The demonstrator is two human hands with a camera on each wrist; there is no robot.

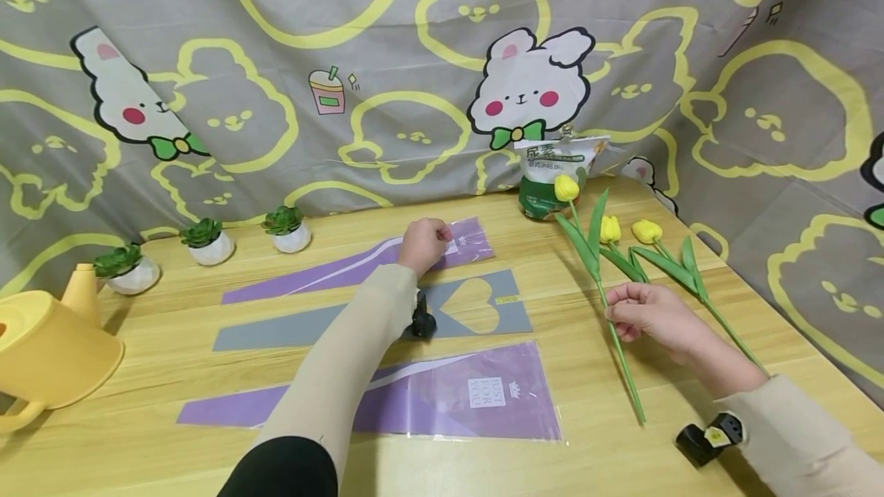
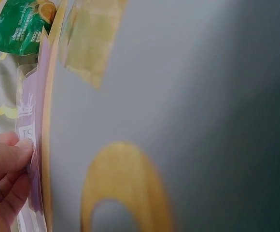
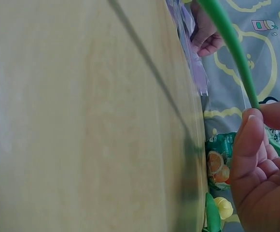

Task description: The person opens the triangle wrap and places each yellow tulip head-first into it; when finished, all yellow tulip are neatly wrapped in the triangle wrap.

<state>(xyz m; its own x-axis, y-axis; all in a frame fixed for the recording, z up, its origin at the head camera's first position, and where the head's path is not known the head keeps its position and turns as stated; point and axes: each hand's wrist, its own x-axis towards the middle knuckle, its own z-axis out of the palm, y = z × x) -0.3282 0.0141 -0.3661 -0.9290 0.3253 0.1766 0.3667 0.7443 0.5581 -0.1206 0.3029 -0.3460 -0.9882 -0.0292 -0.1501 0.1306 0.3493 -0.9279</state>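
Between thumb and fingers my right hand [image 1: 645, 314] pinches the green stem of a yellow tulip [image 1: 567, 189], raised at a slant over the table; its stem [image 3: 234, 43] crosses the right wrist view. At the back row, my left hand [image 1: 423, 245] pinches the film of a purple flower sleeve [image 1: 359, 265] near its wide end; thumb and fingers on this sleeve [image 2: 28, 104] show in the left wrist view. Toward me lie a grey sleeve [image 1: 283, 328] with a heart-shaped window and another purple sleeve [image 1: 483, 397] printed "JUST FOR YOU".
Two more yellow tulips, one tulip [image 1: 647, 232] and another tulip [image 1: 611, 229], lie on the right of the wooden table [image 1: 428, 474]. A green and white pouch [image 1: 545, 194] stands at the back. Several potted succulents [image 1: 210, 242] and a yellow watering can [image 1: 55, 347] are at left.
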